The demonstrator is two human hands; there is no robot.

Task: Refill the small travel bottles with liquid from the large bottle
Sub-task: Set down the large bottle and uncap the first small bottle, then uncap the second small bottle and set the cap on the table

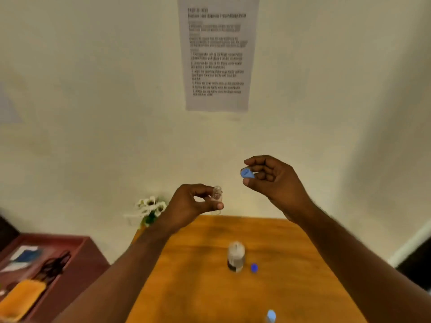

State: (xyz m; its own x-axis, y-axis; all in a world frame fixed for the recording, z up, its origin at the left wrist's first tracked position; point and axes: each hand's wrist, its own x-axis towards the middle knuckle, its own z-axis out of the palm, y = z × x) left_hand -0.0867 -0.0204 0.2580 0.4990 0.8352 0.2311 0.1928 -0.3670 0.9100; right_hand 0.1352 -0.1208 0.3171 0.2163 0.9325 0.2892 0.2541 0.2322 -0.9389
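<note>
1. Setting: a wooden table (279, 287) stands against a pale wall, with a maroon side cabinet (77, 259) to the left holding oddments too blurred to identify.

2. Nearest item: at the bottom edge of the view a second capped bottle (271, 316) shows only its light blue top; the rest is cut off.

3. Mid-table: the large bottle (236, 256) stands upright, apparently uncapped, with a dark blue cap (254, 268) lying just beside it. Its level cannot be read. Judged the heaviest item; it is best taken around the mid-body with a full wrap, since a wet wall would be slippery.

4. Left hand (193, 206): held above the far table edge, thumb and fingers pinching the small travel bottle (217, 199) by its body, neck upward and open. The bottle is clear and appears empty; judged very light, rigid and easily tipped, so holding it below the neck is sound while filling.

5. Right hand (272, 180): raised higher and well apart from the bottle, fingers curled on the light blue cap (247, 172). The cap is small, smooth and light, and could easily be dropped.

6. Beyond the hands: white artificial flowers (151, 207) sit at the far left corner of the table, and a printed instruction sheet (218, 53) is fixed to the wall, its text illegible.
</note>
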